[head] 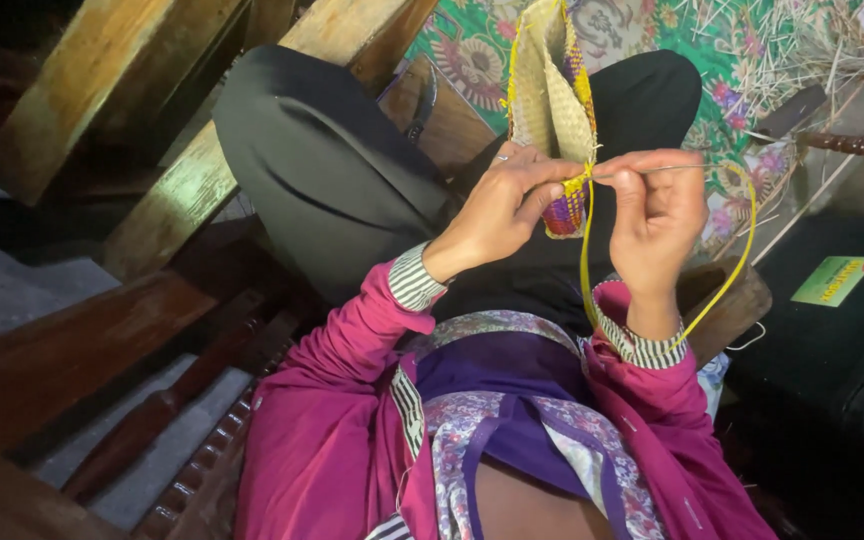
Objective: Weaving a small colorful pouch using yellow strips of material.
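A: Sleeves (372,400) of a magenta jacket, striped at the cuffs, frame the near edge of the head view. What do the hands hold above them?

B: The left hand (497,215) is closed on the lower corner of a woven straw pouch (550,100), thumb and fingers pinching the edge. The right hand (657,215) is clamped on a thin metal needle (652,168), which lies level and points toward the pouch's edge. The pouch stands upright over the lap, between the two hands and just above them.

A: How far along does the work appear?

B: As a judgement only: the pale body of the pouch looks fully woven, and yellow and purple edging (567,205) runs along its rim and lower corner. A long yellow cord (727,270) loops free from the stitching point past the right wrist, so a good length seems unworked. How much rim remains bare cannot be told, since the pouch is seen edge-on.

A: And beyond the hands?

B: Dark trousers (332,170) cover the bent knees. Farther off lies a floral cloth (732,60) strewn with loose straw (802,50). Wooden beams (102,100) cross at far left, and a dark case with a green label (834,280) sits at right. Nothing blocks the stitching point; only the slack cord hangs near the right forearm.
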